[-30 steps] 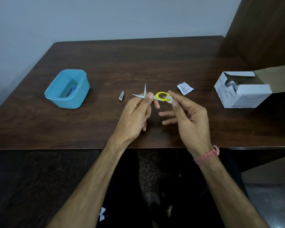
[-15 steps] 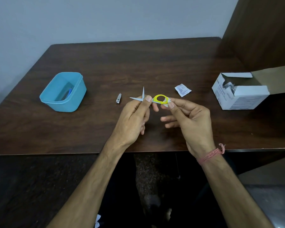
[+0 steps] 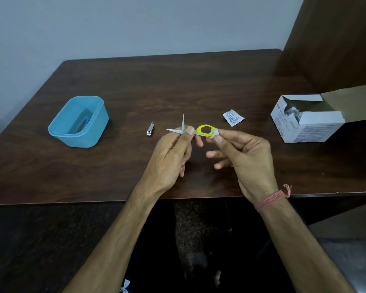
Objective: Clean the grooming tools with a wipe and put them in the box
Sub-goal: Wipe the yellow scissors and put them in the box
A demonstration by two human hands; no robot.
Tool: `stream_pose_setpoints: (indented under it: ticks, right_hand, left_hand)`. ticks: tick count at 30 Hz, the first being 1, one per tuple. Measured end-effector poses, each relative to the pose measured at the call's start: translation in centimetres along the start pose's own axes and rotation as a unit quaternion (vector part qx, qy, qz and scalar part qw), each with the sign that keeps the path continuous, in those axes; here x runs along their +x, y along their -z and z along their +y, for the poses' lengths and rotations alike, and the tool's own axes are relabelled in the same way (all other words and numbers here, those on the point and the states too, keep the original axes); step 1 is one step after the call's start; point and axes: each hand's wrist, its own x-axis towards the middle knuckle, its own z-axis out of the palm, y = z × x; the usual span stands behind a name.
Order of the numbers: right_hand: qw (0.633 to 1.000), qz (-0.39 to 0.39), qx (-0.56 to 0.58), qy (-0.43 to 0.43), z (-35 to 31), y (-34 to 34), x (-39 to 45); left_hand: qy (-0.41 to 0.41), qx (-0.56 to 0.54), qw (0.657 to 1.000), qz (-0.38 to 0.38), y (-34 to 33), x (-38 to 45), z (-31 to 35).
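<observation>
Small scissors (image 3: 199,130) with a yellow handle loop and spread silver blades are held above the table's middle. My left hand (image 3: 173,153) pinches them near the pivot. My right hand (image 3: 241,157) pinches a small white wipe (image 3: 214,132) against the yellow loop. A silver nail clipper (image 3: 150,132) lies on the table just left of the blades. The blue plastic box (image 3: 58,130) stands at the left, with a blue tool (image 3: 85,123) inside it.
A torn white wipe sachet (image 3: 232,117) lies behind my right hand. An open white carton of swabs (image 3: 304,125) stands at the right, next to a brown wooden panel (image 3: 336,39). The dark wooden table (image 3: 178,85) meets a wall at the back.
The wipe in my right hand has slid along the yellow loop toward its far end. My left hand keeps its hold on the scissors. The view has shifted a little.
</observation>
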Motion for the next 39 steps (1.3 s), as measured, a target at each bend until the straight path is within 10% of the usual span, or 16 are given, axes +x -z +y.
stream_pose_setpoints:
  ticks: [27,39]
  right_hand:
    - [0.999,-0.033,-0.018,0.025,1.1,0.1,0.4]
    - [0.986,0.112,-0.022,0.119,1.5,0.4,-0.1]
  left_hand:
    - [-0.033,0.004,0.997,-0.072,-0.1,-0.1,0.1]
    - [0.01,-0.018,0.999,-0.049,-0.1,0.1,0.2]
